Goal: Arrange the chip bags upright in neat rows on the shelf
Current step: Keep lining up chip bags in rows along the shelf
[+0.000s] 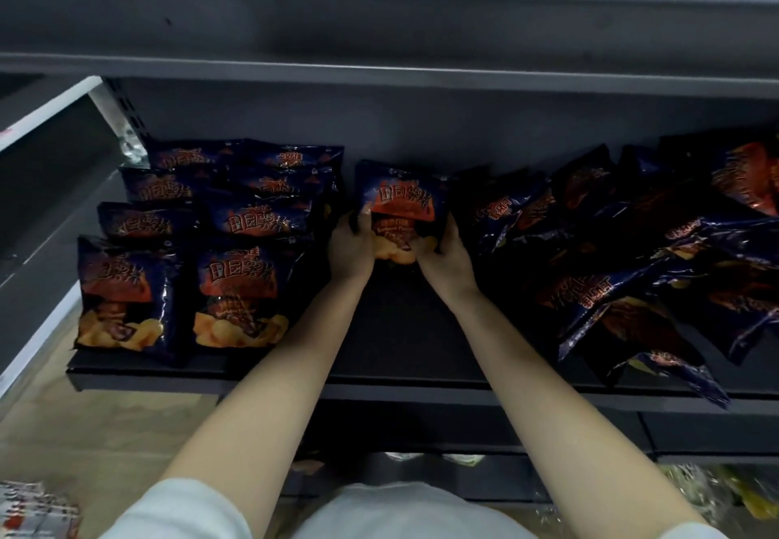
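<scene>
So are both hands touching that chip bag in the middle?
Touching. The head view shows the left hand and right hand gripping the middle chip bag at its lower corners, fingers wrapped onto its front.

— What carries the bags?
— A dark shelf (400, 328), bare in its middle strip.
— And on the left?
— Upright chip bags (242, 285) in two rows, front to back.
— At the back centre?
— A single bag (400, 197) standing upright.
— The right side?
— A loose pile of bags (657, 269), tilted and overlapping, one hanging over the front edge.
</scene>
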Tool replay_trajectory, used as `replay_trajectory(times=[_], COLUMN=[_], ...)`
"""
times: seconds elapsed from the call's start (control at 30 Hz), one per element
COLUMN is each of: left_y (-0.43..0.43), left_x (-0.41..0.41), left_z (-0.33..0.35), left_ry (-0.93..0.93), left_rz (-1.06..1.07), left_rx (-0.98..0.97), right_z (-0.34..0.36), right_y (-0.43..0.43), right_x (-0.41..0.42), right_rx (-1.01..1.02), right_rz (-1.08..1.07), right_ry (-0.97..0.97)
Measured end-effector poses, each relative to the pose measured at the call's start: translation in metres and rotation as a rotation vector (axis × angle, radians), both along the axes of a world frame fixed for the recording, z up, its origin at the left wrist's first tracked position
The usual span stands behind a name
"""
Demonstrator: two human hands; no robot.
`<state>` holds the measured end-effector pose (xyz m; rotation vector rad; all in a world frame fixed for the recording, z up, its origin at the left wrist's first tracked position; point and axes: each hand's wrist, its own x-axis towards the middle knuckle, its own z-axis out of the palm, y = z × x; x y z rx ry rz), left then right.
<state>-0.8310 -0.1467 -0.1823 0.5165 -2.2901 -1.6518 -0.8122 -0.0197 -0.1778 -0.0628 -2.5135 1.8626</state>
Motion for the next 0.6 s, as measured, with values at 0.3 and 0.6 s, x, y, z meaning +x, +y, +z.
replay_trajectory(times=[0.3,0.6], left_y=[0.006,0.014], left_x=[0.008,0.047], left_z=[-0.009,-0.026], left_ry=[-0.004,0.146], left_rz=[-0.059,-0.182], left_rx=[-0.026,-0.424], right_z=[-0.008,-0.016], right_y=[0.001,-0.031], right_x=[-0.003,-0.018], right_rx=[0.028,0.087], right_rz=[-0.074,-0.259], right_ry=[-0.011,0.137])
